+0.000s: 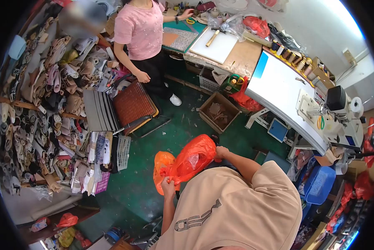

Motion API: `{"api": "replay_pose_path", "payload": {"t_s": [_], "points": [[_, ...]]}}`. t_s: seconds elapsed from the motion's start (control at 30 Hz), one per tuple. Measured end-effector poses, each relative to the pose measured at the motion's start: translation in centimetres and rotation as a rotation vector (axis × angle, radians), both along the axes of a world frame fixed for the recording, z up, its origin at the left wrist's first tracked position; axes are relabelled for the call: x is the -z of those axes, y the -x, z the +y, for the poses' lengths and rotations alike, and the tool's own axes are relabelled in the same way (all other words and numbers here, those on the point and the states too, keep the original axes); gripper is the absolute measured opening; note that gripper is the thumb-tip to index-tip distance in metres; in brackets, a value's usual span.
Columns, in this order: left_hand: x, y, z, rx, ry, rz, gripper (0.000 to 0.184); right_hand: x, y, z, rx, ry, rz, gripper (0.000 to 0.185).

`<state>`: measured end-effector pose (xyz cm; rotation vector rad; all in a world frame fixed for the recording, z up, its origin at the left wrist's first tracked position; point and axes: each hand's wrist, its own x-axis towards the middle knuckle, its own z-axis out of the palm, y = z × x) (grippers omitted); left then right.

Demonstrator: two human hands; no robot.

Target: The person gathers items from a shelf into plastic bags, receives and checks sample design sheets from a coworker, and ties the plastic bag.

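Observation:
A puffed-up red plastic bag is held in front of my body, above the green floor. My left hand is closed, its fingers gripping the gathered plastic at the bag's near-left end. Against that end hangs an orange plastic bag; whether the two are joined I cannot tell. At the red bag's right end, my right hand is closed around its edge, with the fingers partly hidden. Something pale shows through the red plastic, too unclear to name.
A person in a pink top stands by the workbench. Nearby are a chair and a cardboard box of scraps. A sewing machine sits on the right-hand table. Fabric rolls fill the left shelves. A blue bin stands at right.

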<state>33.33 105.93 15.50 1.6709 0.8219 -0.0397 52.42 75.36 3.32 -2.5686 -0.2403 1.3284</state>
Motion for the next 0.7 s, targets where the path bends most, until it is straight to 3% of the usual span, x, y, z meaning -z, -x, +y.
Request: {"api": "replay_pose_path", "payload": {"t_s": [0.1, 0.17, 0.2, 0.23, 0.27, 0.37, 0.47, 0.57, 0.63, 0.7], "points": [[-1.9, -0.3, 0.8, -0.006, -0.099, -0.039, 0.016, 3.7, -1.3, 0.0, 0.077, -0.122, -0.122, 0.027], [-2.6, -0.8, 1.7, 0.008, -0.173, -0.085, 0.017, -2.3, -2.1, 0.3, 0.399, -0.585, -0.177, 0.023], [-2.4, -0.8, 2.2, 0.019, -0.196, -0.114, 0.018, -3.3, -3.1, 0.4, 0.415, -0.857, -0.261, 0.018], [-3.5, -1.3, 2.4, 0.045, -0.183, -0.118, 0.017, -5.2, -3.5, 1.2, 0.583, -1.066, -0.198, 0.016], [-3.1, -1.4, 2.8, 0.069, -0.318, -0.220, 0.015, -10.4, -3.9, 2.2, 0.694, -1.059, -0.165, 0.015], [-2.9, -2.4, 4.0, -0.007, -0.133, -0.209, 0.012, -14.4, -5.5, 3.5, 0.936, -1.321, 0.199, 0.018], [-6.2, -3.9, 3.3, -0.082, -0.039, -0.284, 0.010, -16.9, -6.1, 5.5, 1.061, -1.465, 0.305, 0.020], [-6.2, -4.4, 3.1, -0.031, -0.045, -0.289, 0.011, -18.8, -5.6, 6.9, 0.941, -1.368, 0.404, 0.022], [-6.4, -4.9, 2.5, -0.060, 0.026, -0.270, 0.013, -19.3, -5.1, 7.6, 0.732, -1.243, 0.392, 0.022], [-6.5, -5.3, 2.2, -0.055, 0.045, -0.251, 0.015, -20.0, -4.0, 8.3, 0.730, -1.187, 0.446, 0.016]]}}
